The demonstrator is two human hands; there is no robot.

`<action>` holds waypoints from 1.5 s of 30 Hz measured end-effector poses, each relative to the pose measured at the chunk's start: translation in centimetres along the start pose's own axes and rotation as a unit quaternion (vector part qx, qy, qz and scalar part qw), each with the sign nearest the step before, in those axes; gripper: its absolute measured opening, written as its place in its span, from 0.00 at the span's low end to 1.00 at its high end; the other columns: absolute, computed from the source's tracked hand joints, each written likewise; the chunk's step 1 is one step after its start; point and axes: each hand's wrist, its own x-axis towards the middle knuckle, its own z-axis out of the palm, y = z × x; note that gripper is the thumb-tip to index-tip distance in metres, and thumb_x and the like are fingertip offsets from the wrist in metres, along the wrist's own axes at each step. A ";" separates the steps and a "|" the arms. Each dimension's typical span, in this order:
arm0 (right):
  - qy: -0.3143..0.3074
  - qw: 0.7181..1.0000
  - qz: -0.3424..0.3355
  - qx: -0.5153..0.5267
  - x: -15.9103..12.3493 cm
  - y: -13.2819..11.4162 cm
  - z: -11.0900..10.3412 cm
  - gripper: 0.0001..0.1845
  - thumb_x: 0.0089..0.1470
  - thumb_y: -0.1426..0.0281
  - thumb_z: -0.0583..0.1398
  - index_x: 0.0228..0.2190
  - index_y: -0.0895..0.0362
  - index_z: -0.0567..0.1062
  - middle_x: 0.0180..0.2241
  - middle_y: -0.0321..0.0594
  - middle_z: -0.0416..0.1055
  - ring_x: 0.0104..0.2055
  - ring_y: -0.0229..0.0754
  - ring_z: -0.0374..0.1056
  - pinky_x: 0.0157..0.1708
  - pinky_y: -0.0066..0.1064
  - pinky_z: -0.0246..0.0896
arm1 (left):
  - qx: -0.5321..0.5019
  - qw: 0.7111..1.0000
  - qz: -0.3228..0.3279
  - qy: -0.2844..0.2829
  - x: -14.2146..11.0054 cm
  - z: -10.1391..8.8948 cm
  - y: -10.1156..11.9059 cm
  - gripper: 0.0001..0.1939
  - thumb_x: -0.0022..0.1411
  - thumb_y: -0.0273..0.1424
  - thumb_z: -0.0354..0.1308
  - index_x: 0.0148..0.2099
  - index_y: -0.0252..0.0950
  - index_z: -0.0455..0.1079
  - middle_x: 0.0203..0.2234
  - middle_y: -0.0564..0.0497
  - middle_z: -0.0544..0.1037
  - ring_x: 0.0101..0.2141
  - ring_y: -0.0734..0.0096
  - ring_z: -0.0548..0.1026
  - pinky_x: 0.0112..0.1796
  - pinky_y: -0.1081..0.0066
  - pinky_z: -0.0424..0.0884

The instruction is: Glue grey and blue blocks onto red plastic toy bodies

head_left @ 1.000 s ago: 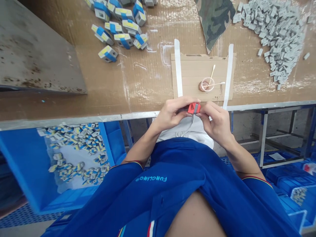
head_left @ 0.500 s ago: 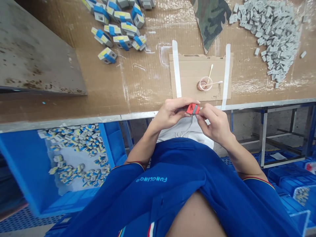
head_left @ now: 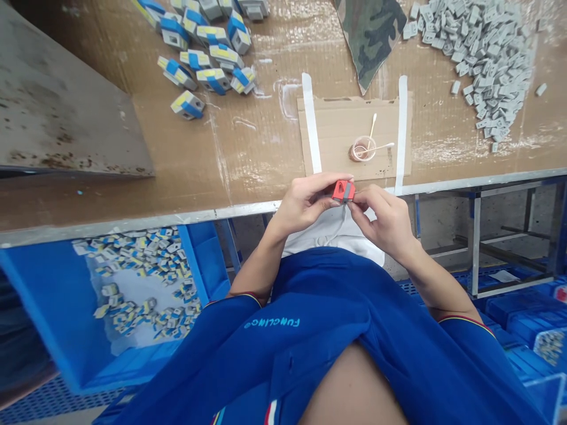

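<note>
Between my hands, just over the front edge of the table, is a small red block with a grey band (head_left: 344, 190) and an opening in its face. My left hand (head_left: 305, 202) pinches it from the left with thumb and fingers. On its right side, the fingertips of my right hand (head_left: 384, 215) press against it, thumb and forefinger close together. Beyond my hands, a small clear cup (head_left: 362, 149) with reddish contents and two cotton swabs stands on a cardboard sheet (head_left: 334, 127) taped down with white strips.
Grey blocks with blue and yellow bands (head_left: 212, 53) lie at the back left. Small grey pieces (head_left: 491, 65) are heaped at the right, near a camouflage cloth (head_left: 372, 41). A metal box (head_left: 66, 112) stands at left. Below the edge, a blue crate (head_left: 48, 301) holds many banded blocks.
The red block has turned slightly and moved a little up and left in view, still between my hands. The table scene has shifted slightly left with the camera.
</note>
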 end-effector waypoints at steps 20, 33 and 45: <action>-0.068 0.995 0.076 0.003 1.0 -0.4 -0.6 0.09 0.61 0.71 0.59 0.29 0.52 0.66 0.27 0.35 0.71 0.26 0.37 0.65 0.28 0.30 0.56 | 0.046 0.999 0.000 -0.006 0.0 -0.1 -0.4 0.22 0.68 0.40 0.66 0.60 0.36 0.77 0.46 0.43 0.85 0.44 0.65 0.83 0.45 0.69 0.77; -0.027 0.999 0.005 0.019 0.6 -0.1 -0.4 0.10 0.64 0.74 0.60 0.30 0.53 0.68 0.26 0.33 0.72 0.26 0.36 0.65 0.27 0.27 0.59 | 0.018 1.000 0.014 0.005 -0.3 -0.1 -0.3 0.19 0.68 0.34 0.67 0.59 0.37 0.77 0.47 0.44 0.85 0.46 0.64 0.83 0.48 0.68 0.78; 0.058 0.998 -0.027 0.019 0.3 -1.3 0.7 0.05 0.67 0.74 0.60 0.37 0.53 0.72 0.31 0.35 0.75 0.30 0.37 0.70 0.31 0.29 0.65 | -0.103 0.995 0.006 -0.004 0.1 -0.4 0.5 0.20 0.68 0.34 0.67 0.60 0.47 0.76 0.52 0.46 0.80 0.51 0.62 0.83 0.51 0.64 0.82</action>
